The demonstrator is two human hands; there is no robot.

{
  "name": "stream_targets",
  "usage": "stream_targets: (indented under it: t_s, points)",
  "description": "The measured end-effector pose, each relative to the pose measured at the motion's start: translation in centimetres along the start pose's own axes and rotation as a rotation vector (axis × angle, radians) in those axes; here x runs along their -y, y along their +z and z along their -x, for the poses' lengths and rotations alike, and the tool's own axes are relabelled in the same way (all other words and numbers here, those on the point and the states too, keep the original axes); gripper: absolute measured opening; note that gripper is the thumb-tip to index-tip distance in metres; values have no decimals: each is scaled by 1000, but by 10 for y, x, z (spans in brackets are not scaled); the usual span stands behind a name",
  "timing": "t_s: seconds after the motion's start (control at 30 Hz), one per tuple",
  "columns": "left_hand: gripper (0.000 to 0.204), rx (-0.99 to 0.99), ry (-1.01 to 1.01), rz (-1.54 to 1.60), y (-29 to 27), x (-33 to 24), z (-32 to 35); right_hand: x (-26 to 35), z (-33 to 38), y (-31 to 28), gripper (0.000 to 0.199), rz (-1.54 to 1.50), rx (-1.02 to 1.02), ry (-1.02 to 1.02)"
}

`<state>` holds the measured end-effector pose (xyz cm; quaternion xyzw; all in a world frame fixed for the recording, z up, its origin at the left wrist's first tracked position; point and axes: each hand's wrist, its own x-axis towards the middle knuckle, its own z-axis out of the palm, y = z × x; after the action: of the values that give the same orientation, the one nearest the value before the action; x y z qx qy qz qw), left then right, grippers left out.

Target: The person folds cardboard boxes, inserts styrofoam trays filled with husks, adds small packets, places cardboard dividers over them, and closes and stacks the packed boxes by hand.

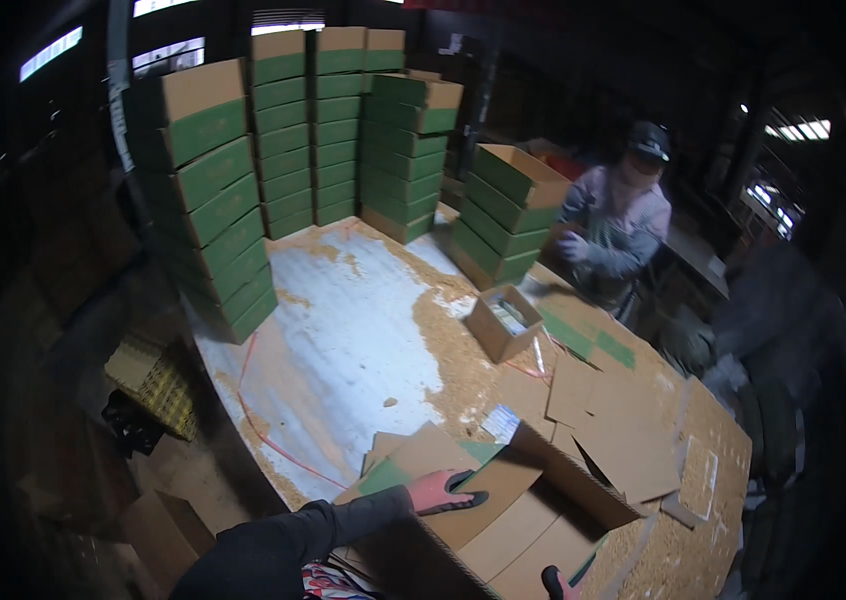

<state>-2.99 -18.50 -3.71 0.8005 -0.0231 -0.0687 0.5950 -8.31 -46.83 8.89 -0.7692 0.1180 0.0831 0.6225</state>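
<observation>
An open cardboard box (606,497) with brown inner walls and some green on its outside lies on the table close in front of me. My left hand (446,493), in a pink glove with dark fingertips, is closed over the box's left part, its fingers against a brown panel there. At the near right edge of the box is my right hand (560,585), gloved alike and mostly cut off by the lower picture edge. Its thumb and a finger show on either side of the rim. Flat cardboard pieces (413,455) lie beyond my left hand.
Tall stacks of green-and-brown boxes (211,180) line the table's far side. A small carton (505,328) holding packets stands mid-table, near flat cardboard sheets (613,430). Another person (615,215) in gloves stands at the far right edge. A yellow crate (155,382) is at left.
</observation>
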Motion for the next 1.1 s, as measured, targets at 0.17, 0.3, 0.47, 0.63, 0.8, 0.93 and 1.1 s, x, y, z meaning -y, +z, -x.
stream_targets:
  t_s: [0.17, 0.3, 0.47, 0.63, 0.8, 0.93, 1.1]
  points:
    - [44, -602, 566, 313, -206, -69, 86, 12, -41, 114, 71, -409, 438, -181]
    - [43, -1806, 775, 40, -459, -96, 166, 76, -89, 268, 64, -800, 831, -252]
    - [52, -1923, 924, -120, -789, -110, 279, 259, -115, 473, 50, -1153, 1311, -411]
    - [59, -1393, -63, -980, -857, -54, 243, 445, -21, 630, 71, -1019, 967, -687]
    - [52, -1302, 738, -1639, -869, -58, 276, 486, -9, 719, 82, 210, 885, -1191]
    - [43, -1428, 501, -130, -824, -87, 238, 461, 3, 680, 52, 330, 619, -1341]
    - [50, -1303, 618, -63, -848, -86, 290, 184, -77, 709, 104, 22, 1321, -652]
